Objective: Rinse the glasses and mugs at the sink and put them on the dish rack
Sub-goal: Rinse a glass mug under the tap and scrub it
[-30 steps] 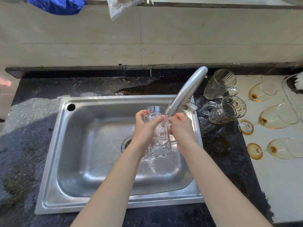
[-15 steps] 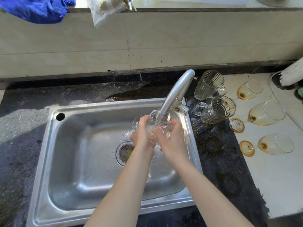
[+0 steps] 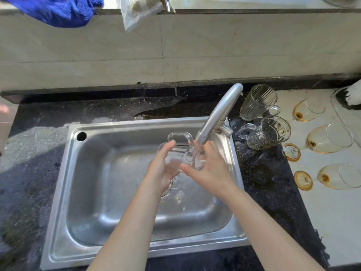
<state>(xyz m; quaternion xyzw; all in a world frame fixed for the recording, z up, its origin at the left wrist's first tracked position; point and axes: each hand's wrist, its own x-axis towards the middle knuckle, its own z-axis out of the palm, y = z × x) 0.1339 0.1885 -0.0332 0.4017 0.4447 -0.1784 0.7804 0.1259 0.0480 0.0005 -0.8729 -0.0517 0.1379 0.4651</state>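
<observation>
Glass mug [image 3: 179, 155] was held over sink [image 3: 117, 126], near its right rear corner, under stream from tap [image 3: 216, 116]. Left hand [image 3: 162, 171] cupped base end, fingers curled round wall. Right hand [image 3: 213, 173] wrapped mouth end, thumb across front. Glass mug lay on side: long axis roughly left-right, mouth toward right rim, handle [image 3: 178, 133] up, toward rear edge. Judged thick, stiff, fairly heavy, breakable, slick when wet. Handle looked safest hold for carrying.

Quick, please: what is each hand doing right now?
Left hand: holds the glass mug under the faucet.
Right hand: holds the same glass mug.
</observation>
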